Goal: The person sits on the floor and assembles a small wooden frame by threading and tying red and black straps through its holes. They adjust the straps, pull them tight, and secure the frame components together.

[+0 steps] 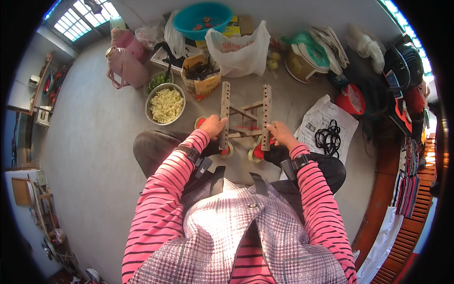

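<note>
Between my knees stands a wooden frame (244,112) with two parallel rails, each pierced by a row of holes, and crossed struts between them. It looks like a folding stool without a seat. My left hand (214,127) is closed on the left rail near its lower end. On the other side, my right hand (282,134) grips the right rail, its fingertips partly hidden. Black cord (327,138) lies coiled on a flattened white sack (347,124) to the right of my right hand. My feet, in red and pale footwear, show beneath the frame.
Ahead are a metal bowl of pale chopped food (167,105), a carton of dark strips (202,75), a white plastic bag (241,49) and a teal basin (189,29). Pink flasks (126,66) stand at left; a bucket (302,64) and red tub (350,99) at right.
</note>
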A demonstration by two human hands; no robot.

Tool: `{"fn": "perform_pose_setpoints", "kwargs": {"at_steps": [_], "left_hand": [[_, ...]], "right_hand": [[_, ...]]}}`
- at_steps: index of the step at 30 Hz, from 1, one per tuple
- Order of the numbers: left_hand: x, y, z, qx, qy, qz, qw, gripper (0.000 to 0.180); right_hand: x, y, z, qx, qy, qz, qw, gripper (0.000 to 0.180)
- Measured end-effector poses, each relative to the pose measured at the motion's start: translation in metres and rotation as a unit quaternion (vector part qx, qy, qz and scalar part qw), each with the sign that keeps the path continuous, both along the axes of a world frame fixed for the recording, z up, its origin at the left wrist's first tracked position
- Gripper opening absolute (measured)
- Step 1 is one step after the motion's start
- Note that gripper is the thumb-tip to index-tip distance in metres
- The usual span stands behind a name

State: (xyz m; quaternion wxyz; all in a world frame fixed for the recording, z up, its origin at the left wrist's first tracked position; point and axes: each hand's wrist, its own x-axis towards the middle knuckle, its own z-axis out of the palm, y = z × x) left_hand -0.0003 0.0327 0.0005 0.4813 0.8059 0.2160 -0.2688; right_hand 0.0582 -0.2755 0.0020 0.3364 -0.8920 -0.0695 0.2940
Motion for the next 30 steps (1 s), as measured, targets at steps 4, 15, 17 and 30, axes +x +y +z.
{"fn": "perform_pose_setpoints", "kwargs": {"at_steps": [4, 15, 17, 30], "left_hand": [[-0.029, -0.003, 0.010, -0.101, 0.086, -0.011, 0.991, 0.038], [-0.048, -0.017, -0.029, -0.113, 0.072, 0.006, 0.991, 0.037], [-0.047, -0.019, -0.036, -0.118, 0.072, 0.016, 0.990, 0.039], [-0.046, -0.026, -0.036, -0.120, 0.072, 0.037, 0.989, 0.036]], "right_hand": [[-0.029, -0.007, 0.026, -0.048, 0.147, 0.051, 0.987, 0.045], [-0.063, 0.007, -0.004, 0.075, 0.164, -0.092, 0.979, 0.033], [-0.066, 0.010, -0.008, 0.123, 0.157, -0.147, 0.969, 0.040], [-0.058, 0.007, -0.017, 0.124, 0.149, -0.116, 0.974, 0.055]]}}
